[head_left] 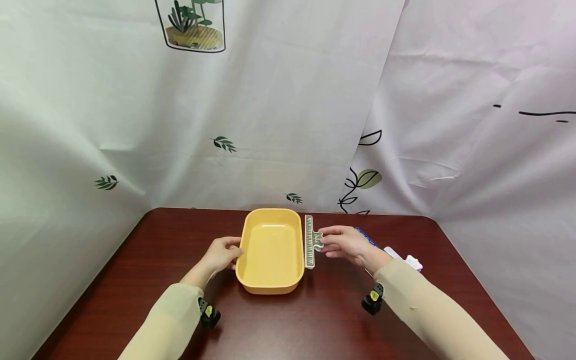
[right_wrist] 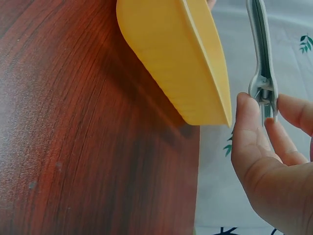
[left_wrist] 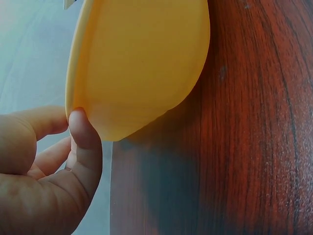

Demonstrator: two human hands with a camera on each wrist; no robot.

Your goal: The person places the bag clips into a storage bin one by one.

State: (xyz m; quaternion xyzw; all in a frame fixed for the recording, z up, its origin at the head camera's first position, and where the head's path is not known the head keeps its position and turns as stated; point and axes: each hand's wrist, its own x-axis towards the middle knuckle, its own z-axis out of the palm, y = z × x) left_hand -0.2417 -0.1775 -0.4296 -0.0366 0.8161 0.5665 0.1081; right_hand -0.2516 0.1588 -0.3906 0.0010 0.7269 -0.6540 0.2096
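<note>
A yellow plastic tray [head_left: 270,286] with rounded corners sits in the middle of the table. At its left side, my left hand [head_left: 223,256] pinches the rim, with the thumb [left_wrist: 84,128] on the inner side of the wall. My right hand [head_left: 344,245] pinches the handle of a wide metal clip [head_left: 309,242] with ruler-like markings along its long edge. That clip is held upright just beside the tray's right rim. Seen edge-on in the right wrist view, the clip [right_wrist: 262,49] has thumb and fingers on either side of its handle end.
On the right of the dark red wooden table [head_left: 333,320] lie a blue strip [head_left: 367,237] and a white object [head_left: 413,262], partly hidden by my right arm. A pale patterned curtain [head_left: 279,125] hangs behind the table's back edge.
</note>
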